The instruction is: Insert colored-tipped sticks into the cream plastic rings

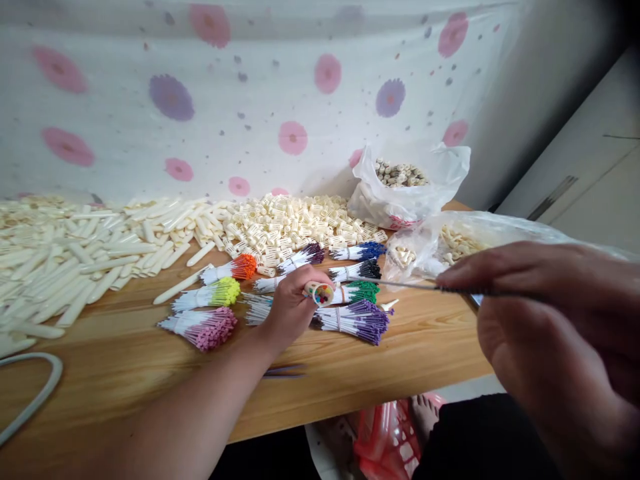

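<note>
My left hand (290, 303) is closed around a cream pen barrel (320, 293), whose round open end faces me and shows several coloured tips inside. My right hand (555, 333), large and close to the camera at the right, pinches a thin metal rod-like tool (400, 285); its far end points left toward the barrel. Around my left hand lie banded bundles of white sticks with coloured ends: purple (355, 321), green (363, 292), black (367, 269), blue (370, 250), orange (243, 266), yellow (220, 293) and pink (205, 329).
Long cream tubes (85, 267) are heaped at the left, beside a pile of short slotted cream pieces (295, 223). Behind stand plastic bags (380, 200) of small parts. A dark slim tool (284, 371) lies near the wooden table's (425, 353) front edge. A red bag (387, 440) is below.
</note>
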The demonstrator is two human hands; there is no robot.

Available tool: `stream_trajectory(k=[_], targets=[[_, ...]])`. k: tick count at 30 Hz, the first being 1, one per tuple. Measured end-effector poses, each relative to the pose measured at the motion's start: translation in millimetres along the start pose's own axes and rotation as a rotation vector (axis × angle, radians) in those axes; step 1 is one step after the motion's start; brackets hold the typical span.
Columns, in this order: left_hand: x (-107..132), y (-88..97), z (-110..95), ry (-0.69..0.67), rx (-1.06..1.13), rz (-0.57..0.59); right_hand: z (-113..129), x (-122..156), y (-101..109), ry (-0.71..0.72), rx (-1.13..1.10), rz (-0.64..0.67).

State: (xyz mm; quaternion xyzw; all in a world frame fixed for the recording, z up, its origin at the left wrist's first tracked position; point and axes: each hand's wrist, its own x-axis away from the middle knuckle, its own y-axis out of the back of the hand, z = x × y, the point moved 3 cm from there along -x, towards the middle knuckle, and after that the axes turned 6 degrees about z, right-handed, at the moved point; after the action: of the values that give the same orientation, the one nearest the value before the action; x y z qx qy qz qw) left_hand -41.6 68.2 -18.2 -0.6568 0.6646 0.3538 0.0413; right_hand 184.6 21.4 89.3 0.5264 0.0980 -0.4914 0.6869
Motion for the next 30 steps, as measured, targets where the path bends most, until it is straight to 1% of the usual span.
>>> stream_trajectory(k=[2,3,6,9,11,13,16,19,22,25,27,30], targets=[[-0.1,-0.5,-0.6,-0.036,-0.010,0.017,9.9,4.2,-1.8,0.034,0.111,0.087],[-0.3,-1.0,-0.8,-0.054,-0.018,0.029,13.7,4.8,-4.6,0.055,0.157,0.077],[-0.6,-2.3,-0.7,-0.132,-0.030,0.058,21.5,-0.2,-17.8,0.118,0.169,0.060],[-0.2,-2.8,0.0,-0.191,-0.012,0.062,25.3,-9.5,-28.0,0.176,0.181,0.094],[0.1,-3.3,-0.3,-0.203,-0.001,0.072,26.8,-13.3,-32.2,0.245,0.178,0.114],[0.4,-4.2,-1.2,-0.209,0.016,0.084,26.8,-14.5,-35.5,0.303,0.148,0.091],[0.5,-5.3,-1.2,-0.190,0.034,0.085,24.7,-14.1,-41.3,0.338,0.091,0.038],[0.2,-5.2,0.6,-0.173,0.015,0.072,21.9,-14.8,-46.2,0.325,0.047,0.018],[-0.5,-3.2,0.4,-0.181,-0.048,0.056,15.7,-15.9,-47.3,0.213,-0.041,-0.015],[-0.4,-1.3,-4.1,-0.191,-0.101,0.083,7.0,-14.0,-47.3,0.127,-0.107,-0.064],[0.6,-0.8,-8.5,-0.208,-0.121,0.118,1.6,-11.3,-48.9,0.129,-0.081,-0.058],[3.4,-1.5,-12.3,-0.232,-0.139,0.170,-4.8,-6.8,-53.2,0.181,0.042,-0.017]])
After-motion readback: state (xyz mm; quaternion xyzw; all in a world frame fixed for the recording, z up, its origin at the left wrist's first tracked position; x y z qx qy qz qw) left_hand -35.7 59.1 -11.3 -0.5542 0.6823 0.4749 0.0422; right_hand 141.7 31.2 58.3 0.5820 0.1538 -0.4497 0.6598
